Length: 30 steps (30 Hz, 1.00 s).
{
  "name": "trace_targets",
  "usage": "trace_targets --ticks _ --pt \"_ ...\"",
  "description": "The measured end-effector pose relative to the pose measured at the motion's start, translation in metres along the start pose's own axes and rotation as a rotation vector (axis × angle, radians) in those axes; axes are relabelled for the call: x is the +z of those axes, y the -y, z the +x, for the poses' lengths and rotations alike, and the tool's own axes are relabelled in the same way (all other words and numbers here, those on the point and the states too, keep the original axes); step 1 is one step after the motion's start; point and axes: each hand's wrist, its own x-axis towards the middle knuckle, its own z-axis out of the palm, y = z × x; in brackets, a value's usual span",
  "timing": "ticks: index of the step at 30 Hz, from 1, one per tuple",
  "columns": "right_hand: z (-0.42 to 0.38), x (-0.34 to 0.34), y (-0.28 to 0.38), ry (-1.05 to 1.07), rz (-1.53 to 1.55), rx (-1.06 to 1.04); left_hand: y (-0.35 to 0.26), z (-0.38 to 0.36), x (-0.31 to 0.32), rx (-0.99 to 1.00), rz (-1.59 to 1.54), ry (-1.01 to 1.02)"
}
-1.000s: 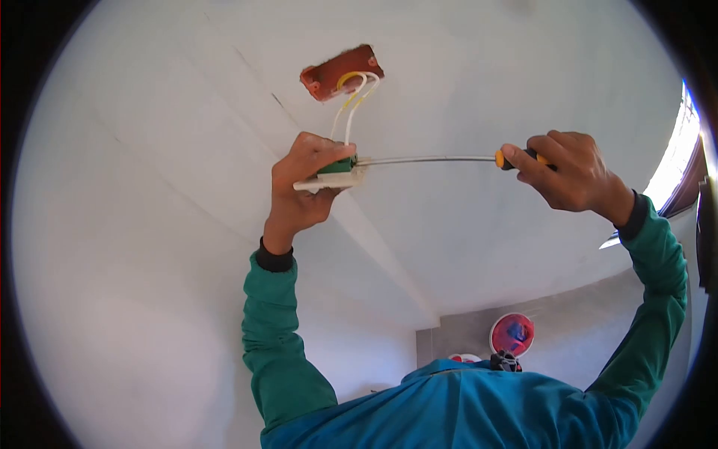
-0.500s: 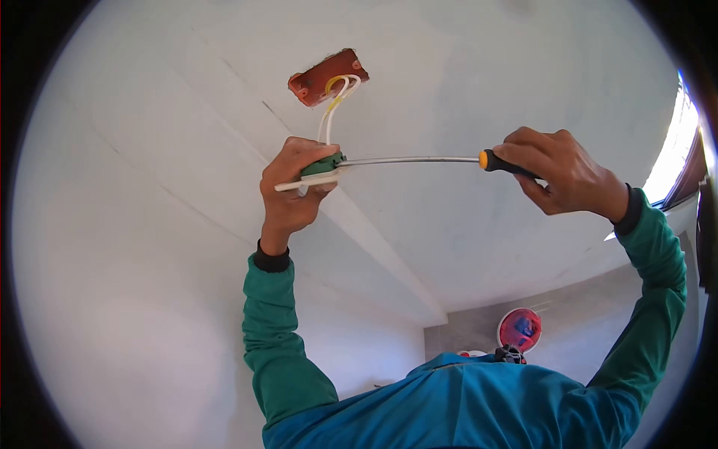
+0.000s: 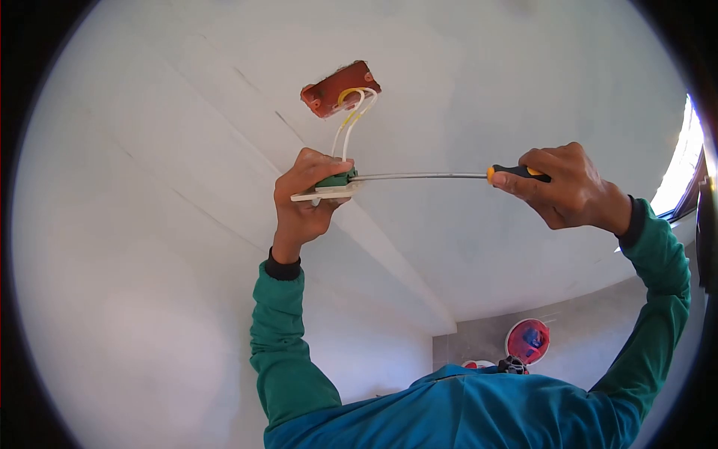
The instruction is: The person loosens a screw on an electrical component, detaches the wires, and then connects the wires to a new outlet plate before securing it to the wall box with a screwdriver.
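My left hand (image 3: 299,196) is closed around an electrical socket (image 3: 336,180) with a green back and a white faceplate (image 3: 323,195) held edge-on. Two pale wires (image 3: 348,135) run from the socket to a reddish-brown wall box (image 3: 340,88) set in the wall, where a yellow loop of wire also shows. In my right hand (image 3: 572,187) is a long screwdriver (image 3: 419,176) with a black and yellow handle. Its thin metal shaft lies level, and the tip meets the side of the green body. The screw itself is too small to make out.
The pale wall (image 3: 464,82) surrounds the box. A round bucket (image 3: 528,342) with red and blue contents stands on the grey floor (image 3: 479,329). At the right edge is a bright window (image 3: 679,161).
The view has shifted, so box, hands and socket appear slightly lower and to the right. My right hand has turned on the screwdriver handle, whose end now points up more.
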Motion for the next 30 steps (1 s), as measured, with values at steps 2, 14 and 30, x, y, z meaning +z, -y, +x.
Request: trace_targets --ticks 2,14,30 --pt "0.003 -0.009 0.006 0.071 0.176 0.114 -0.002 0.0 -0.002 -0.005 -0.001 0.01" --pt "-0.003 -0.003 0.005 0.015 -0.304 -0.081 0.001 0.002 0.001 0.004 0.02 0.011" --pt "-0.002 -0.007 0.013 0.057 -0.195 -0.022 0.006 0.002 0.0 0.071 0.054 -0.003"
